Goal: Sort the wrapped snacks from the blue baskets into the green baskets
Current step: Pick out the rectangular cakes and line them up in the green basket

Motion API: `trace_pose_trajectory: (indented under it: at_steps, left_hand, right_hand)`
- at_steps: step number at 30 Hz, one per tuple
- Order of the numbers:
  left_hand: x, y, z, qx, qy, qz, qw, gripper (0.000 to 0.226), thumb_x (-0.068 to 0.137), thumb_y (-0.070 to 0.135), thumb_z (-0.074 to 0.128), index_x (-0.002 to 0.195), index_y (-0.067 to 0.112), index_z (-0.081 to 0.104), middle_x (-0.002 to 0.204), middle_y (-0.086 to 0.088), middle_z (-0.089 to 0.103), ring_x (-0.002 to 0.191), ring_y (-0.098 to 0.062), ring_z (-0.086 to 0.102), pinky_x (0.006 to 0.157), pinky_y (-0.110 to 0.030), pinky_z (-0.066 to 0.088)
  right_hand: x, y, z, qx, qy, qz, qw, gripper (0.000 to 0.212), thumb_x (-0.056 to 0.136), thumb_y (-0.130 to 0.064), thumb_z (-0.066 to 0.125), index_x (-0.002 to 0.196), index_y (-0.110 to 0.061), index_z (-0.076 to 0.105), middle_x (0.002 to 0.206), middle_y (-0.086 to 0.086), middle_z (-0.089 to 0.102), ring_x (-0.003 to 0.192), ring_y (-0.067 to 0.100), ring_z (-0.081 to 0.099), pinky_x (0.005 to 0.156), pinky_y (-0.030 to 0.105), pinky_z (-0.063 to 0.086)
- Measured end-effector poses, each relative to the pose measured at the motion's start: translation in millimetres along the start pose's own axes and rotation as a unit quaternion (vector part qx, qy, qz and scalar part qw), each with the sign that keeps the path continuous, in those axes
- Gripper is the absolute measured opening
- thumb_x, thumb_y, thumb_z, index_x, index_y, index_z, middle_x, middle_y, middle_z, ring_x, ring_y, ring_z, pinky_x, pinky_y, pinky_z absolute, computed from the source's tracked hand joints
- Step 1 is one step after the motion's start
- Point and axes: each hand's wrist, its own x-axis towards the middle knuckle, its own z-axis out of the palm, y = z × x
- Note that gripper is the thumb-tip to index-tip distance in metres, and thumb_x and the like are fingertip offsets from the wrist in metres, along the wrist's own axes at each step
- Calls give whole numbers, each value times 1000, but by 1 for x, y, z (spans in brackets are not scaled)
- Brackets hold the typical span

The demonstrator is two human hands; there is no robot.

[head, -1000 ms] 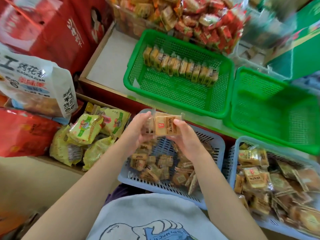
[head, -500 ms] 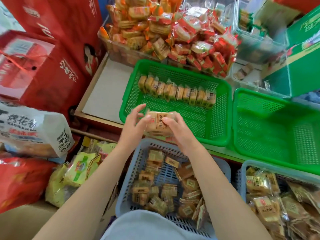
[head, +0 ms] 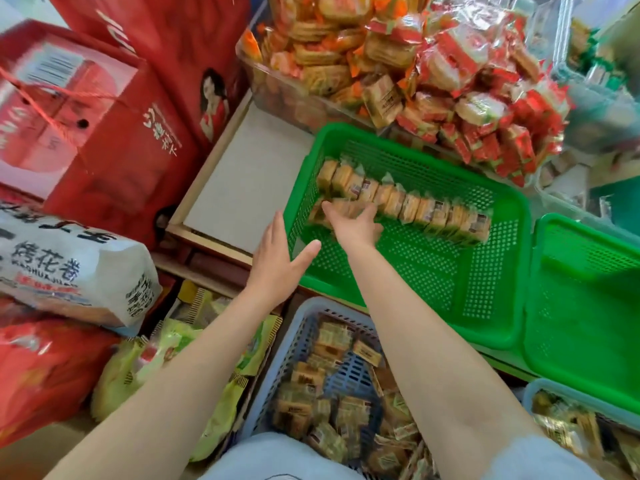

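The right hand (head: pixel 353 225) gripped a wrapped snack (head: pixel 343 207) inside the green basket (head: pixel 485 271); the left hand (head: pixel 277 258) hovered flat-fingered, holding nothing. Two green baskets and two blue baskets (head: pixel 301 344) showed.

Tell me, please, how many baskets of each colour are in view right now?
Green baskets: 2, one holding a row of wrapped snacks, one to its right.
Blue baskets: 2, one near the person, one at the lower right edge.
Total: 4 baskets.
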Motion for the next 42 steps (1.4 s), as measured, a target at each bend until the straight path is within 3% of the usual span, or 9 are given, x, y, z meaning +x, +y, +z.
trace_pose_trajectory:
  at_steps: [5, 11, 16, 21, 23, 26, 30, 38, 42]
  left_hand:
    - [1, -3, 2, -8, -4, -3, 1000, 93, 94, 64, 43, 158, 18, -6, 167, -3, 2, 153, -17, 4, 123, -44, 11]
    - [0, -2, 4, -11, 9, -2, 1000, 92, 94, 61, 45, 158, 18, -5, 167, -3, 3, 152, -16, 4, 122, -41, 9]
    - [0, -2, 3, -16, 6, -1, 1000, 91, 95, 60, 45, 158, 17, -4, 167, -3, 4, 152, -17, 5, 122, -42, 10]
    - [-1, -1, 2, -10, 7, -1, 1000, 89, 97, 59, 44, 158, 17, -3, 166, -5, 7, 152, -18, 8, 122, -44, 12]
    - [-1, 0, 1, -12, 4, -3, 1000, 88, 97, 59, 44, 159, 16, -2, 166, -5, 8, 152, -19, 9, 123, -47, 13]
    - [-2, 0, -1, -11, -4, -5, 1000, 88, 97, 60, 43, 159, 17, -2, 167, -5, 7, 152, -19, 9, 122, -48, 13]
    - [-1, 0, -3, -8, -13, -9, 1000, 88, 97, 62, 41, 159, 17, -2, 167, -4, 6, 152, -19, 8, 121, -46, 12]
    - [-35, 2, -4, -49, 16, -17, 999, 79, 99, 43, 53, 158, 14, 10, 164, -6, 16, 150, -20, 16, 122, -40, 17]
    - [-81, -4, -2, -34, 145, 53, 987, 36, 96, 23, 58, 128, 9, 51, 123, -4, 52, 117, -17, 47, 100, -32, 40]
  right_hand:
    - [8, 3, 9, 28, 30, -39, 998, 81, 78, -63, 73, 142, -28, 36, 141, 16, 36, 125, 37, 47, 100, 44, 44]
    - [0, 20, 2, 132, 35, -18, 990, 73, 81, -43, 81, 129, -11, 35, 105, 1, 51, 99, 22, 55, 81, 31, 39]
    - [10, 8, 13, 82, 22, 4, 996, 73, 73, -58, 81, 112, -11, 42, 121, 10, 54, 110, 30, 56, 91, 42, 48]
    - [14, 6, 12, 31, 17, 44, 998, 113, 72, -58, 82, 151, -3, 23, 153, 21, 34, 135, 37, 44, 106, 48, 44]
    - [8, 4, 10, 61, -3, 93, 994, 125, 73, -62, 79, 158, -4, 7, 157, 19, 33, 124, 33, 57, 92, 42, 54]
    - [5, -4, 4, 170, -28, 117, 978, 103, 80, -57, 76, 156, -10, 25, 148, 7, 49, 83, 18, 73, 60, 27, 55]
    - [6, -4, -14, 195, -62, 102, 974, 74, 85, -48, 75, 141, -11, 44, 134, 11, 57, 91, 23, 69, 77, 35, 62]
    - [-18, 22, -42, 225, -113, 72, 965, 66, 97, -26, 66, 151, -7, 35, 129, 16, 57, 101, 28, 68, 86, 38, 60]
    - [-62, 35, -66, 216, -108, 9, 970, 35, 101, -21, 58, 132, -5, 53, 99, 10, 61, 78, 19, 67, 63, 29, 57]
